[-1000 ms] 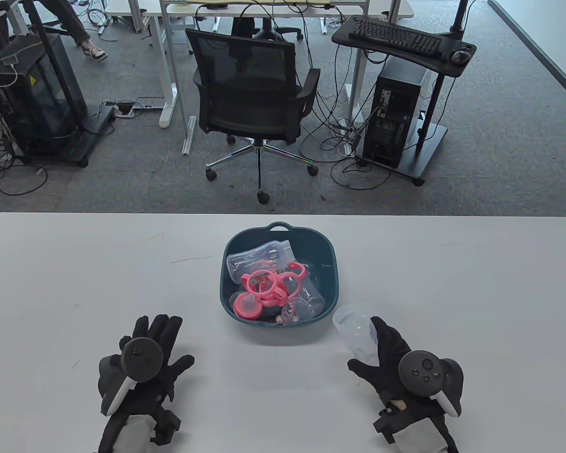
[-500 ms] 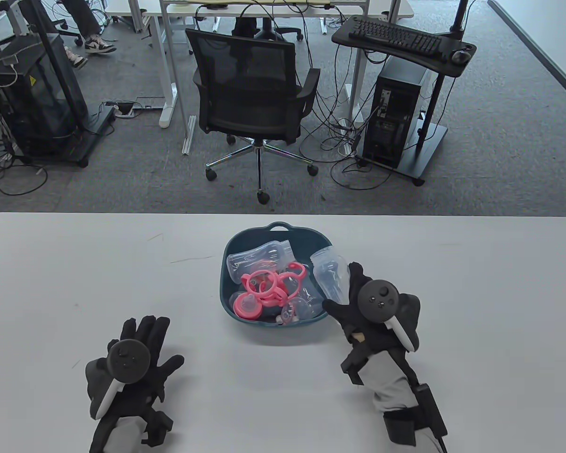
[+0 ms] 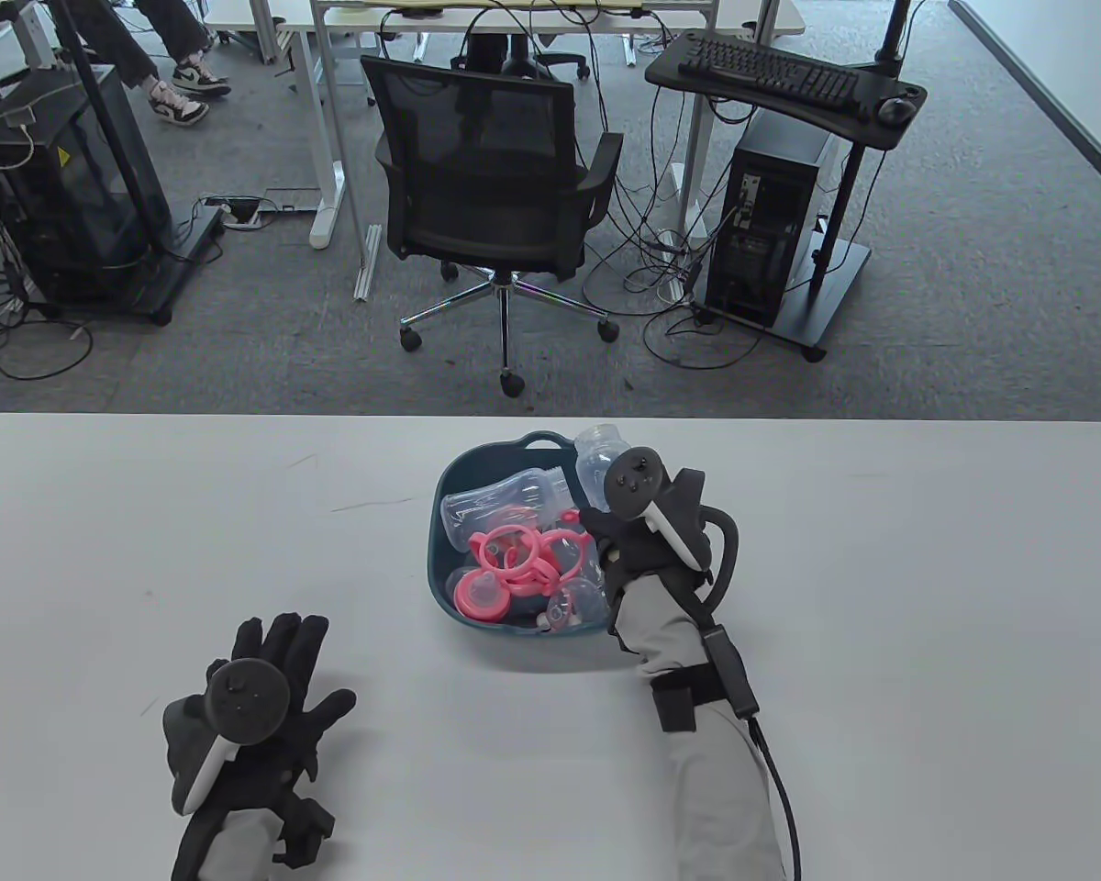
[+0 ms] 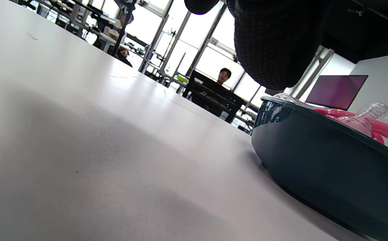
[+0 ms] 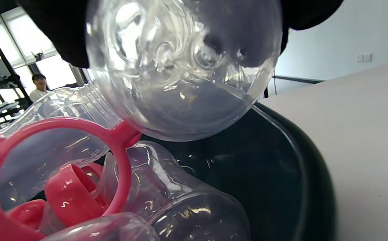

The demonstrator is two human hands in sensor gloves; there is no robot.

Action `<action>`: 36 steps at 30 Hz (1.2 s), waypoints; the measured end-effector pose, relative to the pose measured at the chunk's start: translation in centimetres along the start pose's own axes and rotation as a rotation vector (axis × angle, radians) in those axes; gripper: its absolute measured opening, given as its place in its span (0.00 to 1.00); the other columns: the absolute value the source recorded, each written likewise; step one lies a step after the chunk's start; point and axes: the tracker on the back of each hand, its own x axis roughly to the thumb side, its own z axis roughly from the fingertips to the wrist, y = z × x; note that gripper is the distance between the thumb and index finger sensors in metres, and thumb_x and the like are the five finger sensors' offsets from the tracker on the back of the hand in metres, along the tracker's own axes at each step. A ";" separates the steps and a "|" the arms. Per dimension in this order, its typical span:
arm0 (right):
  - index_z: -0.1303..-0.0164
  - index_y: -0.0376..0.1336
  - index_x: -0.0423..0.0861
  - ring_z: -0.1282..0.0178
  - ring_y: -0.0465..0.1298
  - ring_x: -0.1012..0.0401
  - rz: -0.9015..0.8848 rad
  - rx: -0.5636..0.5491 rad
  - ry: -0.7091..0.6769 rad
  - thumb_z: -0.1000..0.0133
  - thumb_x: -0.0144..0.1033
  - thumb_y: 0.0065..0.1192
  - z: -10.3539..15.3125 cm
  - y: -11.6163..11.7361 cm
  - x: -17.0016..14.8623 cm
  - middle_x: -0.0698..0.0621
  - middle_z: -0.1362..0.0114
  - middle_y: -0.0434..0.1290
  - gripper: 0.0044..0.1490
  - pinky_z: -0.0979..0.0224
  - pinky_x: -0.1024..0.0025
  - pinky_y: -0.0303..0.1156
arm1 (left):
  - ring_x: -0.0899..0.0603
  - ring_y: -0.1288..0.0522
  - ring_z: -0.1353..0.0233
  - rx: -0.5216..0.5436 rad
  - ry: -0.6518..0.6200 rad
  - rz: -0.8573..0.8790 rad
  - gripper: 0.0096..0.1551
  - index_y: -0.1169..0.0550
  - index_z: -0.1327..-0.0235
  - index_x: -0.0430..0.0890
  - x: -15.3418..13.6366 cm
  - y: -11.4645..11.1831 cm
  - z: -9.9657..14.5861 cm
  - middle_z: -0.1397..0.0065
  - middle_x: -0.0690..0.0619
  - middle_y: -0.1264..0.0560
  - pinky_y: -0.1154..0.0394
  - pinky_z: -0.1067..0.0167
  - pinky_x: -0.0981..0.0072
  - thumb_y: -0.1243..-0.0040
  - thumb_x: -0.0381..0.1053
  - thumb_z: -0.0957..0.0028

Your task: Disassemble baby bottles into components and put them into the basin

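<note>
A dark teal basin [image 3: 445, 551] sits mid-table holding a clear bottle body [image 3: 505, 500], pink handle rings [image 3: 514, 555], a pink collar with teat [image 3: 479, 596] and clear caps. My right hand [image 3: 619, 514] is over the basin's right half and grips a clear bottle body [image 3: 596, 451] above the far rim. In the right wrist view that bottle [image 5: 184, 67] fills the top, hanging over the pink rings [image 5: 56, 157] and clear parts inside the basin [image 5: 281, 160]. My left hand [image 3: 280, 670] lies flat on the table, front left, fingers spread and holding nothing.
The white table [image 3: 881, 596] reaches to both sides of the basin. Beyond its far edge stand an office chair [image 3: 495, 184], a computer tower [image 3: 771, 229] and cables. The left wrist view shows the basin wall [image 4: 314, 167] close on the right.
My right hand carried the clear bottle body from the table's front right up and left, to above the basin. The left hand shifted slightly back and left.
</note>
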 end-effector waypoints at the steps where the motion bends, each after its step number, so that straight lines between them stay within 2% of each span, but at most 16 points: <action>1: 0.16 0.42 0.33 0.36 0.70 0.37 0.008 0.003 0.007 0.39 0.54 0.65 -0.1 0.1 0.1 0.30 0.24 0.61 0.57 0.32 0.34 0.60 | 0.45 0.66 0.11 0.001 -0.001 -0.003 0.49 0.47 0.23 0.70 0.0 0.0 0.0 0.15 0.65 0.56 0.69 0.23 0.41 0.32 0.61 0.53; 4: 0.16 0.42 0.33 0.35 0.70 0.37 0.042 0.026 0.033 0.38 0.54 0.63 -0.7 0.7 -0.1 0.30 0.24 0.61 0.56 0.32 0.34 0.60 | 0.45 0.66 0.11 0.002 -0.002 -0.020 0.49 0.47 0.23 0.70 0.0 0.0 0.0 0.15 0.65 0.56 0.69 0.23 0.41 0.32 0.61 0.53; 11: 0.16 0.43 0.34 0.34 0.70 0.38 -0.007 0.012 0.007 0.37 0.54 0.60 -0.6 1.2 -0.3 0.31 0.24 0.61 0.54 0.32 0.34 0.61 | 0.45 0.66 0.11 0.001 0.007 -0.032 0.49 0.47 0.23 0.70 -0.1 0.0 0.0 0.15 0.65 0.57 0.69 0.23 0.41 0.32 0.61 0.53; 18: 0.16 0.46 0.36 0.33 0.69 0.37 -0.039 -0.048 -0.052 0.37 0.54 0.58 0.4 -0.3 -0.8 0.32 0.23 0.62 0.50 0.31 0.34 0.60 | 0.45 0.67 0.11 -0.008 0.007 -0.041 0.49 0.48 0.23 0.70 0.0 -0.2 0.0 0.15 0.65 0.57 0.69 0.23 0.41 0.32 0.61 0.53; 22: 0.17 0.49 0.38 0.31 0.69 0.36 -0.020 -0.124 -0.117 0.37 0.53 0.58 1.7 -2.0 -1.5 0.34 0.22 0.63 0.47 0.31 0.34 0.60 | 0.46 0.67 0.11 -0.013 0.014 -0.046 0.49 0.48 0.23 0.70 -0.1 -0.4 -0.1 0.15 0.66 0.57 0.70 0.23 0.41 0.32 0.61 0.53; 27: 0.17 0.49 0.40 0.26 0.65 0.36 0.025 -0.205 -0.203 0.37 0.52 0.57 4.7 -3.8 -3.2 0.36 0.20 0.62 0.45 0.29 0.34 0.59 | 0.46 0.67 0.11 -0.020 0.020 -0.045 0.49 0.48 0.23 0.70 -0.2 -0.5 -0.1 0.15 0.66 0.58 0.70 0.23 0.41 0.32 0.61 0.53; 36: 0.16 0.48 0.42 0.20 0.59 0.38 0.048 -0.276 -0.293 0.37 0.51 0.56 10.2 -4.7 -7.3 0.39 0.16 0.59 0.44 0.27 0.33 0.55 | 0.46 0.68 0.11 -0.022 0.011 -0.055 0.50 0.48 0.24 0.71 -0.1 -0.7 -0.2 0.15 0.66 0.59 0.70 0.23 0.41 0.33 0.62 0.53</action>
